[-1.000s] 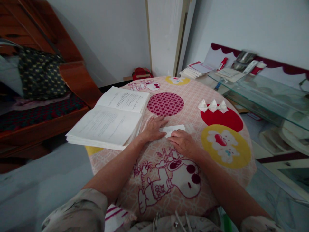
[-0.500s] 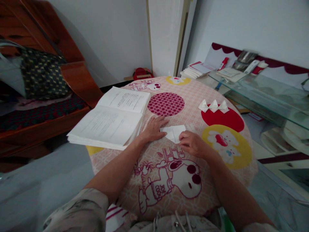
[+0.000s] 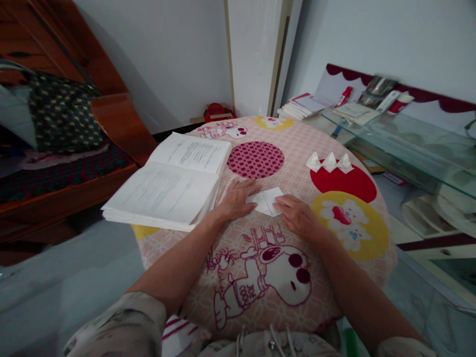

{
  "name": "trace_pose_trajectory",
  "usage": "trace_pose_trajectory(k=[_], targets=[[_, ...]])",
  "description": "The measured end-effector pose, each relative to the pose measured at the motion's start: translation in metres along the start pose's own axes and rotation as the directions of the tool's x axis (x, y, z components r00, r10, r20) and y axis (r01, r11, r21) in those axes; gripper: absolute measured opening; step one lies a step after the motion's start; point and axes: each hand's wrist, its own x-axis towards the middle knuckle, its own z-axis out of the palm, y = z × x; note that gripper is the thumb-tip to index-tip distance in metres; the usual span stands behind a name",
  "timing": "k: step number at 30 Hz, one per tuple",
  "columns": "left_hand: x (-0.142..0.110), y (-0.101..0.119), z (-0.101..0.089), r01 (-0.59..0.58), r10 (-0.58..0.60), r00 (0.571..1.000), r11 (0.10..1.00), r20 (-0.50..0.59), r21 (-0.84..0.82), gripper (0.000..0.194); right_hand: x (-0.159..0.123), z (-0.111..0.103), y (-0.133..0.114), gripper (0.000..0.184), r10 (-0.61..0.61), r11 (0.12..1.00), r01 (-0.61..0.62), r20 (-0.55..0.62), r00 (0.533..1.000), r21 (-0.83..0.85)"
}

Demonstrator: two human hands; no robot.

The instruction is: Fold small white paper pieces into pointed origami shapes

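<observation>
A small folded piece of white paper [image 3: 268, 201] lies flat on the patterned tablecloth, with crease lines and faint print on it. My left hand [image 3: 238, 199] rests at its left edge, fingers stretched out and thumb apart, holding it down. On the paper's right side, my right hand [image 3: 295, 214] has its fingers together over the folded edge. Three pointed folded paper shapes [image 3: 330, 162] stand in a row on the red patch, beyond my right hand. To the left of my left hand lies a thick open book [image 3: 169, 186] with printed pages.
The round table's tablecloth [image 3: 208, 243] has cartoon figures. A glass shelf [image 3: 401, 144] holding a metal pot and red items stands to the right, with stacked booklets [image 3: 303, 106] behind. A wooden bench [image 3: 111, 116] carries a dark patterned bag [image 3: 63, 114] at left.
The paper's right corner, pinched by my right hand before, is now folded over toward the left. My right fingers have moved onto the fold. My left hand stays in place.
</observation>
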Motion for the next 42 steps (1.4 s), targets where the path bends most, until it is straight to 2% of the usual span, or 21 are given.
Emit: trace_pose_trajectory(k=[7, 12, 16, 19, 22, 25, 27, 29, 31, 33, 35, 38, 42], targets=[[-0.001, 0.000, 0.001, -0.013, 0.013, 1.000, 0.999, -0.028, -0.034, 0.062, -0.003, 0.003, 0.013, 0.028, -0.017, 0.998, 0.026, -0.144, 0.989, 0.061], [0.000, -0.009, 0.000, -0.055, 0.044, 0.995, 0.991, -0.085, -0.125, 0.060, -0.001, 0.002, -0.003, 0.025, -0.071, 0.995, 0.084, -0.228, 0.971, 0.047], [0.001, -0.015, -0.004, -0.083, 0.038, 0.985, 0.960, -0.169, -0.269, 0.046, 0.003, 0.000, -0.017, 0.026, -0.108, 0.992, 0.122, -0.304, 0.947, 0.030], [0.001, -0.014, -0.007, -0.133, 0.061, 0.983, 0.888, -0.173, -0.440, 0.037, 0.006, -0.003, -0.021, 0.026, -0.157, 0.986, 0.169, -0.401, 0.903, -0.006], [0.000, -0.011, -0.009, -0.166, 0.083, 0.984, 0.764, -0.160, -0.624, 0.032, 0.007, -0.008, -0.023, 0.028, -0.184, 0.982, 0.183, -0.510, 0.840, -0.053], [-0.001, -0.007, -0.012, -0.155, 0.076, 0.987, 0.690, -0.142, -0.707, 0.022, 0.007, -0.012, -0.025, 0.030, -0.165, 0.986, 0.150, -0.576, 0.801, -0.074], [-0.001, -0.005, -0.013, -0.157, 0.060, 0.986, 0.676, -0.158, -0.720, 0.017, 0.007, -0.013, -0.025, 0.030, -0.146, 0.989, 0.131, -0.583, 0.799, -0.068], [-0.001, -0.004, -0.015, -0.158, 0.038, 0.982, 0.693, -0.184, -0.703, 0.016, 0.006, -0.011, -0.024, 0.028, -0.118, 0.993, 0.113, -0.562, 0.819, -0.043], [-0.001, -0.002, -0.015, -0.135, 0.012, 0.981, 0.757, -0.193, -0.639, 0.017, 0.006, -0.008, -0.023, 0.026, -0.086, 0.995, 0.096, -0.484, 0.871, -0.004], [0.000, 0.000, -0.012, -0.091, -0.002, 0.984, 0.850, -0.177, -0.519, 0.015, 0.005, -0.003, -0.022, 0.027, -0.057, 0.997, 0.073, -0.344, 0.937, 0.034], [0.000, 0.002, -0.008, -0.055, -0.009, 0.986, 0.924, -0.165, -0.378, 0.011, 0.004, 0.001, -0.021, 0.029, -0.048, 0.997, 0.059, -0.187, 0.981, 0.056], [0.001, 0.005, -0.001, -0.042, 0.004, 0.987, 0.972, -0.160, -0.230, 0.009, 0.004, 0.005, -0.021, 0.030, -0.071, 0.996, 0.073, -0.040, 0.997, 0.048], [0.001, 0.006, 0.003, -0.087, 0.053, 0.981, 0.980, -0.186, -0.179, 0.013, 0.005, 0.007, -0.021, 0.028, -0.096, 0.995, 0.096, -0.017, 0.995, 0.035]])
